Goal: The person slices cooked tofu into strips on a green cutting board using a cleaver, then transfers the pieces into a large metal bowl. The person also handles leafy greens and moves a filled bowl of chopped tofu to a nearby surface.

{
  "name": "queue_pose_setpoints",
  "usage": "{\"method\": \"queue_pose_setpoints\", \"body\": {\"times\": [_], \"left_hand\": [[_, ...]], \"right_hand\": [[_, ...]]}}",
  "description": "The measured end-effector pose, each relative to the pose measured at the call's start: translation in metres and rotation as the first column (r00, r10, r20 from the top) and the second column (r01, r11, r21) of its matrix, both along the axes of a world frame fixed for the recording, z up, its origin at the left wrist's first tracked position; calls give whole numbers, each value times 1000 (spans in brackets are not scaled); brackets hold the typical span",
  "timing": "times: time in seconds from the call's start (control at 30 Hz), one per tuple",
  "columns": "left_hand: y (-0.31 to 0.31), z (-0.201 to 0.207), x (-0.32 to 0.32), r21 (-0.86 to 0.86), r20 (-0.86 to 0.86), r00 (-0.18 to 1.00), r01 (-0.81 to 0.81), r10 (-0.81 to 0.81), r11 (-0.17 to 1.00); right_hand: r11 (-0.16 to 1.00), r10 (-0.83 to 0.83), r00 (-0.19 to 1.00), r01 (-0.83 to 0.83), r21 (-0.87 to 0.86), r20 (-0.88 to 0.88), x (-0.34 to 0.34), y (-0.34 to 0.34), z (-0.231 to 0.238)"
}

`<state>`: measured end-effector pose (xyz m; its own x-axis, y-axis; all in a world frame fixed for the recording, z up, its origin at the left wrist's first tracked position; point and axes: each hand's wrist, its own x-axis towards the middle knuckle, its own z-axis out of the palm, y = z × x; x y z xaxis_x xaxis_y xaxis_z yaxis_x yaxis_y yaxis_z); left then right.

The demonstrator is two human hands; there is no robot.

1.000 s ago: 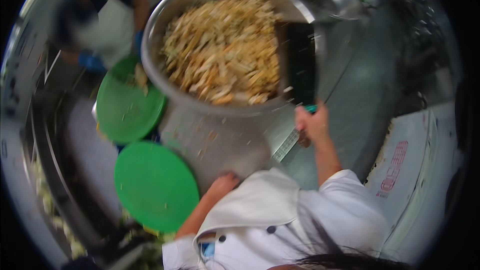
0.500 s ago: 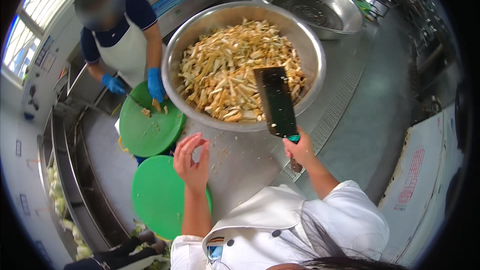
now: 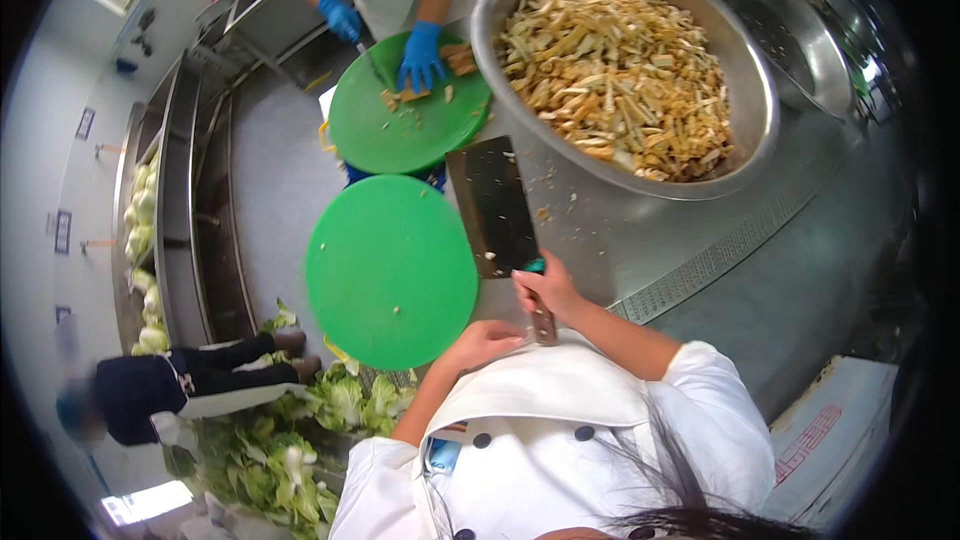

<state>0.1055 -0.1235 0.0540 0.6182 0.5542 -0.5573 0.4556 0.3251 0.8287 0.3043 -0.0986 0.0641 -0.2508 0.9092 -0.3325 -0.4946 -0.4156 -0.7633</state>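
My right hand grips the handle of a cleaver, its broad dark blade pointing away from me over the metal table. Small pale bits stick to the blade. My left hand is at the front of my white apron, fingers stretched out beside the end of the cleaver handle; whether it touches the apron is unclear. Just left of the blade is a round green cutting board with a few crumbs on it. Beyond, to the right, a large steel basin holds a heap of yellowish-brown chopped strips.
Across the table, a co-worker in blue gloves cuts brown pieces with a knife on another green board. A second basin stands far right. Leafy cabbages lie lower left near another person. A white box stands right.
My view has swung left. The cleaver has come away from the basin's near rim toward the green board. My raised left hand has dropped to the apron, its fingers straightened.
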Motion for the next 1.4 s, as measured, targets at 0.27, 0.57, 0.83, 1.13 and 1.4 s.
{"method": "queue_pose_setpoints", "body": {"times": [0.27,0.57,0.83,1.13,1.4], "left_hand": [[-45,-28,-64,-225,119,704,-668,700,710],[-47,-43,-127,454,-144,650,-627,746,633],[-46,-27,-140,866,-418,580,23,699,499],[-34,19,-136,842,-219,745,-183,631,508],[-47,-5,-121,831,-57,770,-316,635,458]], "right_hand": [[968,159,984,-172,-182,-82,-154,13,-42],[920,241,540,-393,-12,806,-121,47,-56],[964,195,359,-242,-110,913,-12,30,-60],[730,323,248,-679,-74,913,-55,-8,-3],[593,475,130,-778,-208,871,-65,-14,-9]]}}
